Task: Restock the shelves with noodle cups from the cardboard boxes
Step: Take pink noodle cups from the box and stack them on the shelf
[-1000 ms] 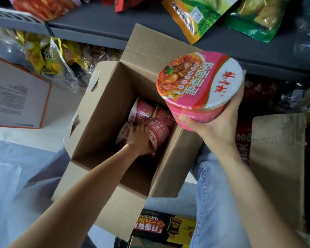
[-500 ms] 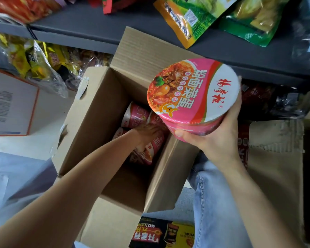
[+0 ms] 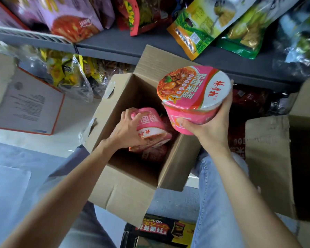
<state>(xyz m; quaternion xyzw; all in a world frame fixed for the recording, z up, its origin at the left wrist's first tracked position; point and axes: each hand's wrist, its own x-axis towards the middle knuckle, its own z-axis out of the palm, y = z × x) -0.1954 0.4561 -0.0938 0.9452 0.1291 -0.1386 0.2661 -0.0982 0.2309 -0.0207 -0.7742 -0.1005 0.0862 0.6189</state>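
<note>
An open cardboard box (image 3: 125,192) stands on the floor in front of the grey shelf (image 3: 115,45). My right hand (image 3: 211,127) holds a pink noodle cup (image 3: 193,92) upright above the box's right edge, lid facing up. My left hand (image 3: 125,129) grips a second pink noodle cup (image 3: 150,127), tilted on its side, at the mouth of the box. More red and pink cups (image 3: 156,153) lie deeper inside, partly hidden under it.
Snack bags (image 3: 73,22) fill the shelf above, and yellow packets (image 3: 66,72) sit below it. A white box with an orange edge (image 3: 30,104) lies at left. Another open carton (image 3: 276,161) stands at right, a black and yellow pack (image 3: 165,231) near my knees.
My left hand has closed round a cup in the box and lifted it up to the box mouth, tilted. The right hand keeps its cup in about the same place.
</note>
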